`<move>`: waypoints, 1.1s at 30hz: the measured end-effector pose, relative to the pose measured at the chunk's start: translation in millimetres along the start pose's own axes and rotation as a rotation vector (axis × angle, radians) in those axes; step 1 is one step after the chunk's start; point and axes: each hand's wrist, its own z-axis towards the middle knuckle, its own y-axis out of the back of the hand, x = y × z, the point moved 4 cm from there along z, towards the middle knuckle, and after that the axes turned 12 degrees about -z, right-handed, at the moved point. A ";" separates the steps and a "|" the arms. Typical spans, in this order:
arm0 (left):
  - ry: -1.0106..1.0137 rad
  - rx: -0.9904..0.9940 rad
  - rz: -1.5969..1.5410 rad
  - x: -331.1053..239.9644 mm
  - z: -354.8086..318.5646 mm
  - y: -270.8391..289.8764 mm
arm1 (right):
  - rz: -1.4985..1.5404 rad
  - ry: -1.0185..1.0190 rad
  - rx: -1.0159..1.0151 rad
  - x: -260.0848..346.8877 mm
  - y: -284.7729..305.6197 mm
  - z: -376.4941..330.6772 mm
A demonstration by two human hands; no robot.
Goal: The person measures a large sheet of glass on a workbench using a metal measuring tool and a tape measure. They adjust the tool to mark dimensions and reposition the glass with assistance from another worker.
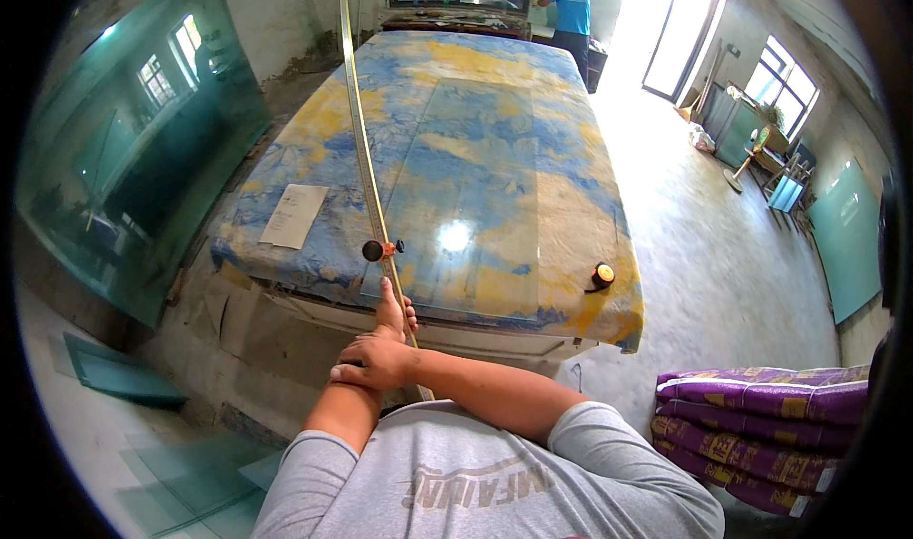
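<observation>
As I watch remotely, the left hand grips the long ruler, which slants over the cloth-covered table and the near left corner of the glass sheet; the right hand clasps the left forearm.

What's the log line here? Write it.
left hand: holds rule | right hand: on left forearm | glass: on table | tape: on table
</observation>
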 end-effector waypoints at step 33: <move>-0.072 -0.035 0.024 -6.2 -4.7 -12.8 | -0.048 0.030 -0.002 -7.7 6.3 -8.6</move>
